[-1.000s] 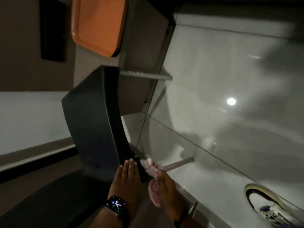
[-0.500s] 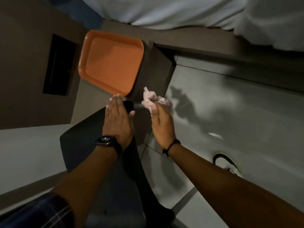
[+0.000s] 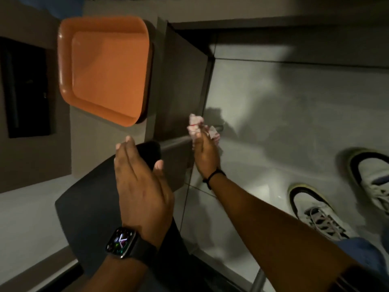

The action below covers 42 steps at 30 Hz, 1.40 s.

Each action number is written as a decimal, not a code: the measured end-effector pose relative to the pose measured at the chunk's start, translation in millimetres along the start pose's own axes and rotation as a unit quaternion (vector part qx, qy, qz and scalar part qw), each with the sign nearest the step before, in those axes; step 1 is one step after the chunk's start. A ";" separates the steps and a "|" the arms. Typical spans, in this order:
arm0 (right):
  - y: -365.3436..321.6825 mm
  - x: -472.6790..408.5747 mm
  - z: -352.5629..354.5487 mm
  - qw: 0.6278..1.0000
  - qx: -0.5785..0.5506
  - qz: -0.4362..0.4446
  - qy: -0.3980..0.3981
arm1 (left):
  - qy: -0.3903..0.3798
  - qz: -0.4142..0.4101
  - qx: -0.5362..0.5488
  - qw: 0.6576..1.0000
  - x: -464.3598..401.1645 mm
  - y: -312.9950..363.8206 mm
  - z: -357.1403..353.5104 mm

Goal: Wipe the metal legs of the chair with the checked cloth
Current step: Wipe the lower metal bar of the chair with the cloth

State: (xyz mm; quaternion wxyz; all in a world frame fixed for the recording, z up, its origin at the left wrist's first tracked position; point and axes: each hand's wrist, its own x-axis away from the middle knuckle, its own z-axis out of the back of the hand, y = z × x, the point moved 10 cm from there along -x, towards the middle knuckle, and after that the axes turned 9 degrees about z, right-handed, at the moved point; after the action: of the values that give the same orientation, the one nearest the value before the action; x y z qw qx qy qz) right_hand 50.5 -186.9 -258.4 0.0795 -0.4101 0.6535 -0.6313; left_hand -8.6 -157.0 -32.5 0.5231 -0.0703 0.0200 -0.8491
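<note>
Near the middle of the dim view, a person's right hand [image 3: 205, 154] holds a bunched pink-and-white checked cloth [image 3: 200, 128] against a thin metal chair leg [image 3: 174, 142], which runs like a grey bar from the dark chair seat [image 3: 92, 199] out to the right. The right hand's fingers [image 3: 196, 140] are curled around the cloth and seem to pinch it onto the leg near its far end; exactly how the fingertips sit is hidden by the fabric. To the left, the left hand [image 3: 141, 184], with a smartwatch [image 3: 123, 242] on its wrist, rests over the chair's dark edge, fingers straight and held close together, the thumb apart, apparently steadying the chair, which seems to be tipped on its side. Farther left, an orange tray [image 3: 105, 68] lies on a brown table [image 3: 101, 148]. At the right, two pale sneakers [image 3: 317, 211] stand on a glossy grey tiled floor [image 3: 294, 102]. As a judgement, the wiping is under way: the cloth is on one leg, close to its tip, so that leg may be nearly covered. Another grey leg [image 3: 257, 280] shows at the bottom edge, near the viewer, with no cloth on it. Whether any leg is already clean cannot be told in this light, so the remaining legs probably still need attention.
</note>
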 end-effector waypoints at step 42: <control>-78.0 39.3 -39.3 0.987 0.041 0.145 -0.055 | 0.009 0.005 -0.044 0.999 -0.3 1.6 -3.1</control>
State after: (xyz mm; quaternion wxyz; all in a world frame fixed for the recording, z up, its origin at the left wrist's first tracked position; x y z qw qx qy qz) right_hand 34.5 -171.6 -165.3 0.2227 -0.3415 0.6744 -0.6156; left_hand -7.5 -157.5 -35.8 0.5236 -0.0857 0.0621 -0.8454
